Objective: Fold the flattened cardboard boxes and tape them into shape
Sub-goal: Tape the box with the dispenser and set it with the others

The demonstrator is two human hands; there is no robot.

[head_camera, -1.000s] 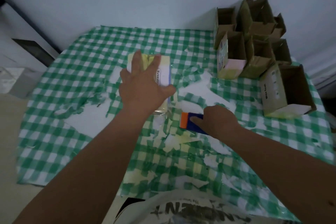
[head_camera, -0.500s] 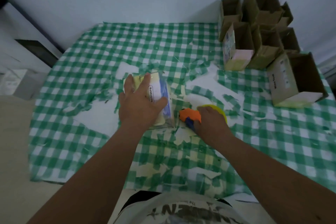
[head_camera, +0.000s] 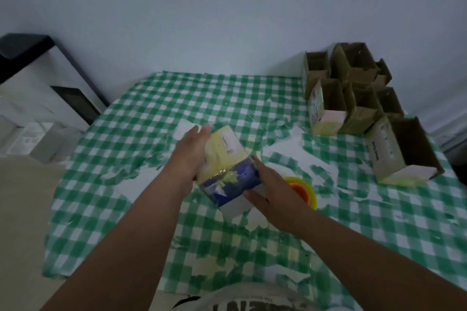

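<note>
Box (head_camera: 228, 166) is held raised above the checked tablecloth (head_camera: 141, 134), between both hands, tilted, its taped face toward the camera. Left hand (head_camera: 192, 154) lies flat against the box's left side, fingers straight, pressing, not curled. Right hand (head_camera: 271, 190) grasps the lower right corner, thumb across the blue panel. Recommendation: keep pressure even on both sides and check the tape seam lies flat before release. Tape dispenser (head_camera: 304, 192) sits just right of the right hand; finished boxes (head_camera: 353, 93) stand well beyond it.
</note>
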